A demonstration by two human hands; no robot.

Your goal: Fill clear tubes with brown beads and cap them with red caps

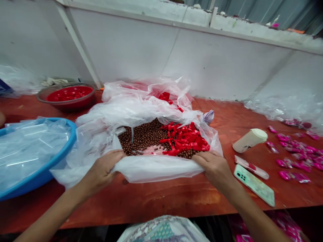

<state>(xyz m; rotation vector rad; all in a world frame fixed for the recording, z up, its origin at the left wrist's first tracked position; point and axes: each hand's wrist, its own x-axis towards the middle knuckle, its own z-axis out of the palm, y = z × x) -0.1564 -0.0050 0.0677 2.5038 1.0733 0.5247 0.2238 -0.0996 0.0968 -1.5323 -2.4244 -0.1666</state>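
Observation:
A large clear plastic bag (156, 169) lies open on the red table, its near edge folded toward me. My left hand (107, 164) is closed on the bag's near left edge. On the near right edge, my right hand (210, 164) grips the same plastic. Inside the bag are many small round brown balls (143, 134), with a heap of shiny red plastic pieces (189, 137) on the right side. A thin grey stick-like piece (132, 135) stands among the balls at the left. The fingertips of both hands are partly hidden by the plastic.
At the left stands a blue basin (72, 134) of clear plastic packets. Behind it sits a bowl (41, 95) of red pieces. A cream cup (248, 141) lies tilted at the right, near a phone (254, 185) and a pink-white tube (252, 167). Several pink packets (297, 151) lie farther right.

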